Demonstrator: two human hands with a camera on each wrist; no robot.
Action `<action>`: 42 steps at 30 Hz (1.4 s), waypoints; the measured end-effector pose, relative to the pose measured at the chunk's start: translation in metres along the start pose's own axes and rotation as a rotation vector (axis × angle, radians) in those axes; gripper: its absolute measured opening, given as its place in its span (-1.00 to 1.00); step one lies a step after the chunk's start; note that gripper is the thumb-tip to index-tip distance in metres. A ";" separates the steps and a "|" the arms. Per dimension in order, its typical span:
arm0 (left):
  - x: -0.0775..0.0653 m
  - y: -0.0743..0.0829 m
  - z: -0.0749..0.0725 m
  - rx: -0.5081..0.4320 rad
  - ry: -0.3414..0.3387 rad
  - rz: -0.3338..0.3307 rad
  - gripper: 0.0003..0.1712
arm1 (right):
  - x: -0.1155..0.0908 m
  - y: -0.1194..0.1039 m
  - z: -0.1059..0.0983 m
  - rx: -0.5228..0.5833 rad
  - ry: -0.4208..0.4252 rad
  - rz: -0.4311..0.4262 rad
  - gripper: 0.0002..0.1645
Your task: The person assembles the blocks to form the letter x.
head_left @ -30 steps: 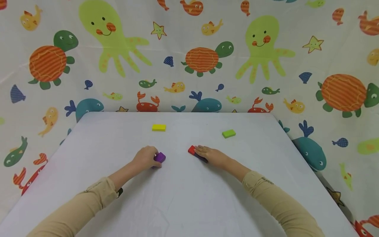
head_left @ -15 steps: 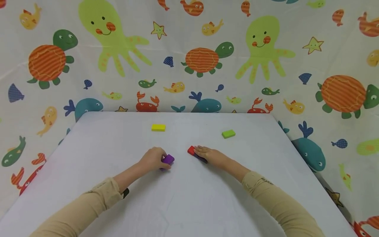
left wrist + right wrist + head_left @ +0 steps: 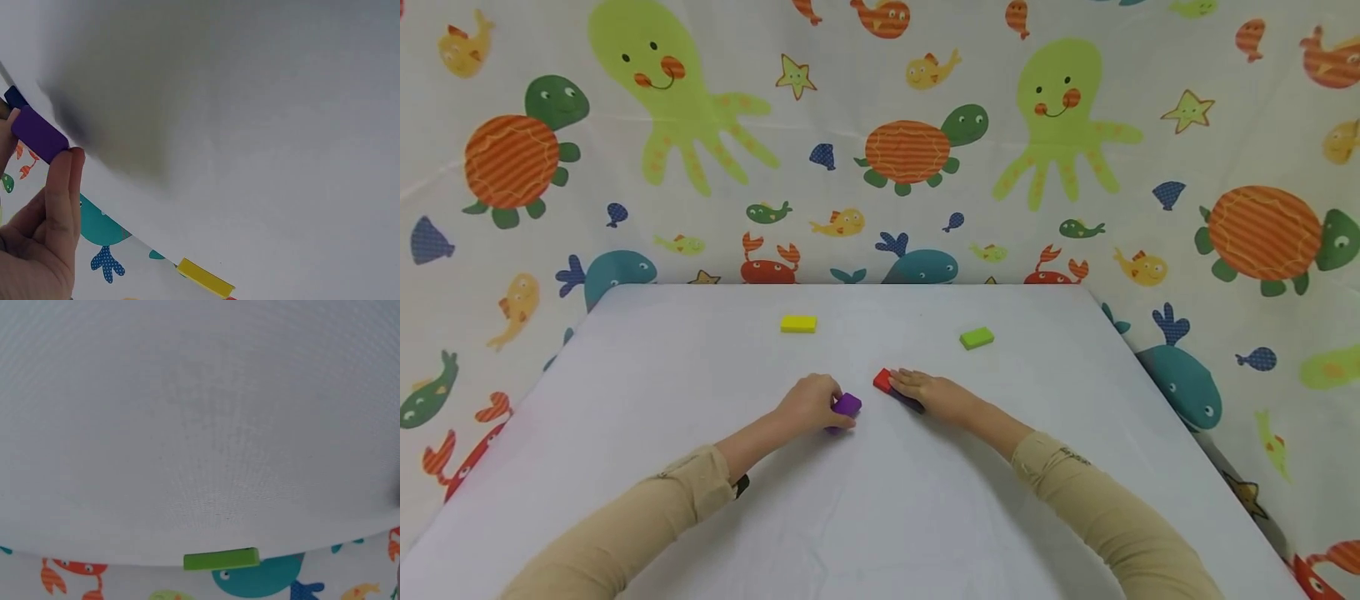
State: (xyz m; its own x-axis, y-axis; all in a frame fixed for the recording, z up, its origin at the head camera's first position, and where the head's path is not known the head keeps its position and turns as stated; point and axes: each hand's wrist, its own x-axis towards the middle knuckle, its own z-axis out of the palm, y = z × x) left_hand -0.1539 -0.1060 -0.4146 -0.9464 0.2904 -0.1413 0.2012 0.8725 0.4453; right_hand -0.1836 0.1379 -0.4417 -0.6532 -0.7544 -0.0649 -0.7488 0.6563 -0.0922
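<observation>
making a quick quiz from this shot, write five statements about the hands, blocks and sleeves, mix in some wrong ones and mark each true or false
1. The left hand holds the purple block. True.
2. In the head view, the green block lies right of the yellow block. True.
3. The right hand rests on the yellow block. False: its fingers lie over the red block and the dark block.
4. The yellow block shows in the left wrist view. True.
5. The right sleeve is dark blue. False: it is beige.
</observation>
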 end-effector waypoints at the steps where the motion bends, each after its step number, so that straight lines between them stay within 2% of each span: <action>1: 0.001 0.001 0.001 0.007 0.002 0.004 -0.49 | 0.000 0.000 0.000 0.001 0.002 -0.001 -0.40; 15: 0.015 0.017 0.007 0.044 0.013 0.042 -0.48 | 0.002 -0.002 -0.001 -0.030 0.019 -0.024 -0.42; 25: 0.024 0.022 0.011 0.076 0.040 0.048 -0.49 | 0.003 -0.001 -0.006 -0.068 0.038 -0.054 -0.42; 37: 0.027 0.026 0.015 0.087 0.043 0.069 -0.53 | 0.002 -0.002 -0.002 -0.066 0.039 -0.048 -0.42; 42: 0.027 0.026 0.016 0.092 0.064 0.084 -0.55 | 0.003 -0.002 -0.003 -0.117 0.041 -0.078 -0.43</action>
State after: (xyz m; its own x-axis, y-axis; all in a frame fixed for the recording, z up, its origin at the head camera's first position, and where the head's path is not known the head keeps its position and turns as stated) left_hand -0.1701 -0.0690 -0.4211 -0.9388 0.3408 -0.0490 0.2999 0.8792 0.3702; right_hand -0.1841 0.1345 -0.4390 -0.5951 -0.8034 -0.0209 -0.8036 0.5948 0.0213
